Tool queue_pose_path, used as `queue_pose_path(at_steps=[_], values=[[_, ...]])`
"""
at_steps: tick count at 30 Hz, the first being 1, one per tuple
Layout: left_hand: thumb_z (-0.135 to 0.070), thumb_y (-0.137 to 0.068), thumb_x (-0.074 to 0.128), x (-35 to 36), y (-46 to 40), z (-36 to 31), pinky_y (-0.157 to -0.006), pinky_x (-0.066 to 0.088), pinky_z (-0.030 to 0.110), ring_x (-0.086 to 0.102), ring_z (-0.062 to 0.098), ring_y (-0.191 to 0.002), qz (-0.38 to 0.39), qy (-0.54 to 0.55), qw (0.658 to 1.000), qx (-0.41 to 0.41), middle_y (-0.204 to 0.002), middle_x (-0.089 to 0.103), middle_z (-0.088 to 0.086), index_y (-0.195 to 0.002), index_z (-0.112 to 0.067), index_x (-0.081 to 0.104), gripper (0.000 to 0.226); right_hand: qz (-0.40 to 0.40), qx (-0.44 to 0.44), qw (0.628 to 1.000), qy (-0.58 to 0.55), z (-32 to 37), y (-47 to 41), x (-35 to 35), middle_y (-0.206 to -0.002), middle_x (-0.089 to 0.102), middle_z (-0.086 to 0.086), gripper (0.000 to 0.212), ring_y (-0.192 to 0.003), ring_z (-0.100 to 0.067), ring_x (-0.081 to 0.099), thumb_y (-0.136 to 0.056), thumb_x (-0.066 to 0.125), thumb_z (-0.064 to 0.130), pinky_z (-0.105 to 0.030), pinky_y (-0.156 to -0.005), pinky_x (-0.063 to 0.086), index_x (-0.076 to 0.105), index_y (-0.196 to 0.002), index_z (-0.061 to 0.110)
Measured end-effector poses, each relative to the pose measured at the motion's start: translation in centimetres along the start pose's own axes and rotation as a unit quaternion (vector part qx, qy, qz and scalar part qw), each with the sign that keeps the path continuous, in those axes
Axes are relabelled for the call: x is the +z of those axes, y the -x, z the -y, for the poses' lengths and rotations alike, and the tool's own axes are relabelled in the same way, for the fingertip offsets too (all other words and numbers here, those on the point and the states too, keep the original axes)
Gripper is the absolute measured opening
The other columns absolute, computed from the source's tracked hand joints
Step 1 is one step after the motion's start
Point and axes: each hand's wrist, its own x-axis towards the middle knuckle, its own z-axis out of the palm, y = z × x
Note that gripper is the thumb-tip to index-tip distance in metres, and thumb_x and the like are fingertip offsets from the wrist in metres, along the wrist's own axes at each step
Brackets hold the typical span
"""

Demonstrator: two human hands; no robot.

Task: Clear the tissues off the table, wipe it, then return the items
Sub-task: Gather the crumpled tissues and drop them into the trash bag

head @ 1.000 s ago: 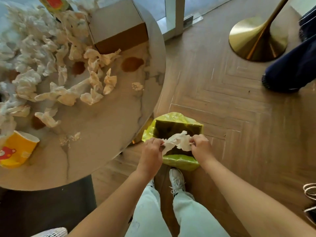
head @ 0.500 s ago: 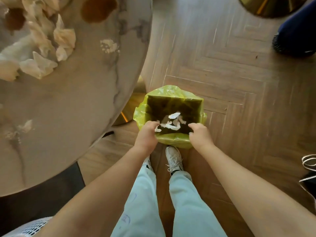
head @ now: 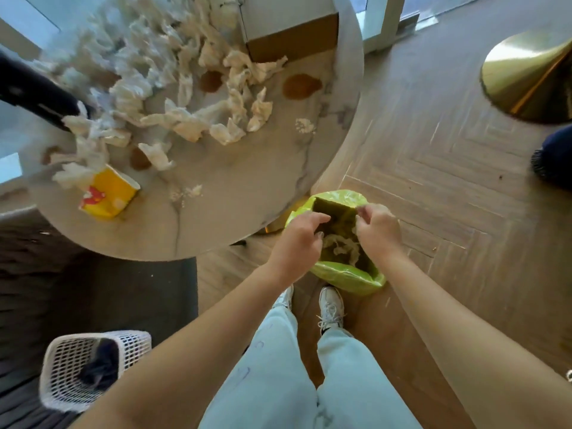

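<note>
Green-lined bin: a small bin (head: 346,275) with a yellow-green liner stands on the wood floor directly under both hands, just beside the table edge; several crumpled tissues (head: 339,244) lie in its bottom.
Left hand: the left hand (head: 298,239) hovers over the bin's left rim, fingers loosely curled and pointing inward; nothing is visibly held, so it reads as released.
Right hand: the right hand (head: 376,229) hovers over the right rim, fingers bent downward; no tissue is seen between them, so it too reads as empty.
Step in hand: judged to be the tissue-clearing stage, a load lying in the bin and both hands free above it.
Task's thing: most crumpled tissues on the table (head: 173,97) lie up and to the left of the left hand, spread across the marble table (head: 247,212), with brown spill patches (head: 301,85) among them.
Progress: early; the pile is large, and wiping and returning items are not yet begun.
Next move calls for: a reach up-left to the nearest tissues, gathering a loose handful without dragging it through the spills, then back over the bin.
Other items: a yellow paper cup (head: 108,193) lies tipped left of the left hand; a cardboard box (head: 288,26) sits at the far side of the table.
Writing: the cup carries a red printed figure; no lettering is legible. The box shows no readable label.
</note>
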Motion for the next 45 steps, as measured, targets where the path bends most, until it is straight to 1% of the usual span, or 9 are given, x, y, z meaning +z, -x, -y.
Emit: queue_pose_path(at_steps=[6,10,16,20,25,31,37,41,45], values=[[0.009,-0.072,0.051,-6.0,1.0,1.2,-0.083,0.04,0.018,0.06,0.028,-0.089,-0.155,0.018,0.988,-0.003,-0.094,0.063,0.017,-0.1,0.003,0.064,0.032,-0.067,-0.16,0.985,-0.008,8.6,-0.3,1.4,-0.098,0.063,-0.018,0.022,-0.092,-0.03,0.058,-0.087,0.051,-0.001,-0.022,-0.081,0.038,0.064,-0.104,-0.001],[0.007,-0.073,0.059,-10.0,0.3,4.9,-0.088,0.041,0.024,0.058,0.033,-0.097,-0.206,-0.024,0.977,-0.047,-0.101,0.062,0.017,-0.104,0.001,0.064,0.032,-0.047,-0.239,0.97,0.01,13.4,-2.8,3.7,-0.103,0.06,-0.02,0.027,-0.098,-0.033,0.055,-0.083,0.054,-0.004,-0.025,-0.085,0.039,0.063,-0.108,-0.003],[-0.024,-0.08,0.067,-14.4,-4.9,8.3,-0.101,0.034,0.041,0.04,0.035,-0.12,-0.179,-0.099,0.976,-0.071,-0.132,0.046,0.015,-0.131,-0.012,0.049,0.055,0.015,-0.262,0.958,0.115,18.4,-8.4,5.5,-0.141,0.038,-0.016,0.044,-0.132,-0.03,0.032,-0.09,0.051,0.004,-0.032,-0.109,0.027,0.044,-0.134,0.004],[-0.028,-0.084,0.062,-15.2,-8.6,8.5,-0.1,0.037,0.042,0.039,0.034,-0.123,-0.146,-0.136,0.979,-0.049,-0.134,0.045,0.014,-0.134,-0.017,0.045,0.054,0.02,-0.253,0.954,0.161,19.6,-11.4,6.4,-0.145,0.033,-0.018,0.038,-0.135,-0.032,0.028,-0.094,0.046,0.004,-0.04,-0.11,0.029,0.046,-0.132,0.004],[-0.011,-0.087,0.054,-14.4,-10.3,9.0,-0.09,0.042,0.043,0.042,0.037,-0.108,-0.133,-0.117,0.983,-0.039,-0.111,0.05,0.02,-0.117,-0.007,0.058,0.031,0.007,-0.255,0.948,0.19,19.2,-12.6,6.9,-0.121,0.046,-0.017,0.017,-0.103,-0.029,0.045,-0.091,0.047,0.002,-0.036,-0.094,0.044,0.057,-0.103,-0.002],[0.002,-0.081,0.054,-13.7,-9.6,9.6,-0.077,0.045,0.048,0.051,0.039,-0.084,-0.165,-0.115,0.979,-0.019,-0.09,0.055,0.024,-0.089,0.004,0.063,0.012,0.013,-0.331,0.917,0.223,18.1,-12.0,6.3,-0.111,0.048,-0.021,0.014,-0.097,-0.035,0.047,-0.087,0.053,0.003,-0.034,-0.084,0.042,0.06,-0.092,-0.008],[-0.001,-0.077,0.064,-10.6,-4.1,5.8,-0.078,0.047,0.038,0.057,0.034,-0.083,-0.247,-0.078,0.965,0.029,-0.091,0.06,0.017,-0.093,-0.005,0.064,0.016,-0.001,-0.395,0.916,0.065,14.7,-7.3,3.5,-0.089,0.055,-0.018,0.003,-0.081,-0.027,0.055,-0.076,0.06,-0.003,-0.023,-0.078,0.044,0.062,-0.075,-0.006],[-0.008,-0.082,0.066,-4.8,1.9,1.7,-0.076,0.046,0.032,0.058,0.021,-0.089,-0.165,-0.046,0.977,0.129,-0.102,0.062,0.004,-0.104,-0.021,0.056,0.027,-0.033,-0.378,0.925,-0.009,7.6,-2.5,-0.1,-0.089,0.057,-0.017,0.003,-0.08,-0.017,0.055,-0.076,0.063,-0.007,-0.014,-0.078,0.046,0.064,-0.076,-0.004],[-0.016,-0.086,0.059,0.3,2.7,1.2,-0.06,0.051,0.039,0.062,0.021,-0.085,-0.058,-0.04,0.992,0.103,-0.101,0.064,0.003,-0.102,-0.02,0.06,0.016,-0.012,-0.306,0.952,0.028,0.5,-1.1,-1.6,-0.083,0.058,-0.017,0.007,-0.074,-0.023,0.058,-0.071,0.068,-0.009,-0.017,-0.073,0.048,0.065,-0.073,-0.003]])
